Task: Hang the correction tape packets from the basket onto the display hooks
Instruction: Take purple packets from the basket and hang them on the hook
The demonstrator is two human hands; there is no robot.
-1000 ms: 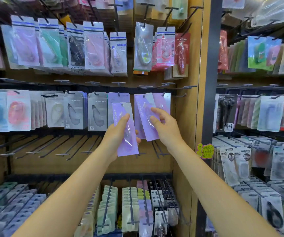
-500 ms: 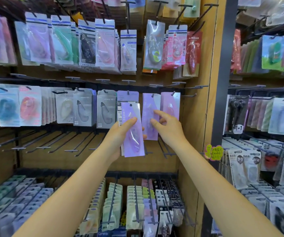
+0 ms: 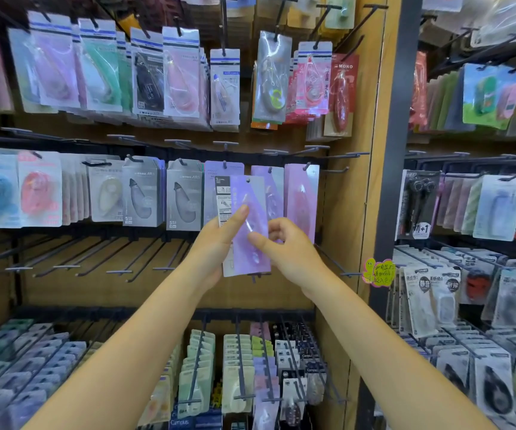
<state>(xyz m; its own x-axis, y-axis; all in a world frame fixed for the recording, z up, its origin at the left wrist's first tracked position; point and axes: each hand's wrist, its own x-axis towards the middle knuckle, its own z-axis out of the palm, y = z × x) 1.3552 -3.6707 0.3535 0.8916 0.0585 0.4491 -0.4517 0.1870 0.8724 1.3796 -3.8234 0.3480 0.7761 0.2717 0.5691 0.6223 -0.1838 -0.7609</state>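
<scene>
— Hands vs half a sec ago?
— Right hand (image 3: 287, 249) has left the hung lilac packet (image 3: 273, 193), now on its hook; thumb + fingers pinch the right edge of the held packets (image 3: 247, 225).
— Left?
— Left hand (image 3: 216, 246) still grips that stack, raised nearer the mid-row hooks (image 3: 225, 164).

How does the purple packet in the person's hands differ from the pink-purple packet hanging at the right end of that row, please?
The held purple packet is off any hook, gripped by the left hand and touched by the right hand; the hanging pink-purple packet sits on its hook. The held one is tilted and bluer; the hanging one hangs straight and is pinker. Both are long, narrow cards.
</scene>
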